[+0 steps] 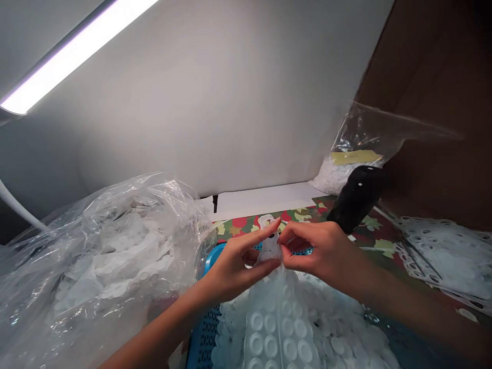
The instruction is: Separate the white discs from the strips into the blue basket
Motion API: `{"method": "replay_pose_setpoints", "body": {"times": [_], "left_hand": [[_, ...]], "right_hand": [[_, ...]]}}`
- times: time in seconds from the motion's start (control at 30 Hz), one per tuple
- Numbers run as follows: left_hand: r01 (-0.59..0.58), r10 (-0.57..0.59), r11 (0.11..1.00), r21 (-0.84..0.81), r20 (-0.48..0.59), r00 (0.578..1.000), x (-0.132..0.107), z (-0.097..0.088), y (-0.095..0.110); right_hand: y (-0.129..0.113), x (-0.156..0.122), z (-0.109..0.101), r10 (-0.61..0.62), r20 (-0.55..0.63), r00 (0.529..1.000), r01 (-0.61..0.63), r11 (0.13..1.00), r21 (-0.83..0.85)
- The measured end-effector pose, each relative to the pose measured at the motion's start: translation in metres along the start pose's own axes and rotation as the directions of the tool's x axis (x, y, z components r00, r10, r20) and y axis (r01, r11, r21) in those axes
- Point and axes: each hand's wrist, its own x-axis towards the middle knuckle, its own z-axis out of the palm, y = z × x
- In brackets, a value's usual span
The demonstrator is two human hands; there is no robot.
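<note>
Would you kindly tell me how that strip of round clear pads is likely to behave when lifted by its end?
The strip of round pads looks floppy: it drapes down from the pinch of the left hand and right hand. It looks thin, so it is probably light, and its glossy surface may feel slippery.

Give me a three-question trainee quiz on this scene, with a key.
1. Which is nearer the black object: the left hand or the right hand?
2. True or false: the clear plastic bag on the left is empty.
3. Fill the gap: the sheet of round pads held up by the hands lies over a pile of white discs in the ____ basket.

Key: 1. The right hand. 2. False: white material fills it. 3. Blue.
</note>
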Motion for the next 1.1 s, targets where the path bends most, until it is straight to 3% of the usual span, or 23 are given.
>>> {"method": "replay_pose_setpoints", "body": {"times": [0.33,0.47,0.57,0.73,0.87,1.0,1.1], "left_hand": [[0.029,-0.031,0.994,-0.103,-0.011,0.999,0.003,0.0,0.006],[0.02,-0.021,0.997,-0.075,-0.023,1.0,0.003,0.001,0.004],[0.001,-0.006,0.995,-0.096,-0.053,0.999,0.002,0.003,0.002],[-0.074,0.068,0.997,-0.025,-0.197,0.978,0.001,0.005,0.002],[-0.097,0.089,0.995,-0.02,-0.233,0.968,0.001,0.005,0.003],[-0.066,0.05,0.997,-0.047,-0.278,0.959,0.002,0.006,0.003],[-0.073,0.057,0.996,-0.057,-0.243,0.968,0.003,0.005,0.003]], "right_hand": [[-0.002,0.001,0.003,0.071,-0.05,0.996,-0.073,0.997,-0.032],[0.0,0.002,0.004,0.062,-0.036,0.997,-0.062,0.998,0.013],[0.001,0.003,0.006,0.014,-0.046,0.999,-0.014,1.0,-0.001],[0.0,0.003,0.011,-0.142,-0.043,0.989,0.131,0.971,-0.199],[0.001,0.0,0.012,-0.167,0.002,0.986,0.162,0.951,-0.264],[0.001,-0.002,0.012,-0.204,-0.036,0.978,0.188,0.948,-0.257],[0.001,0.0,0.009,-0.174,-0.066,0.983,0.155,0.963,-0.221]]}}
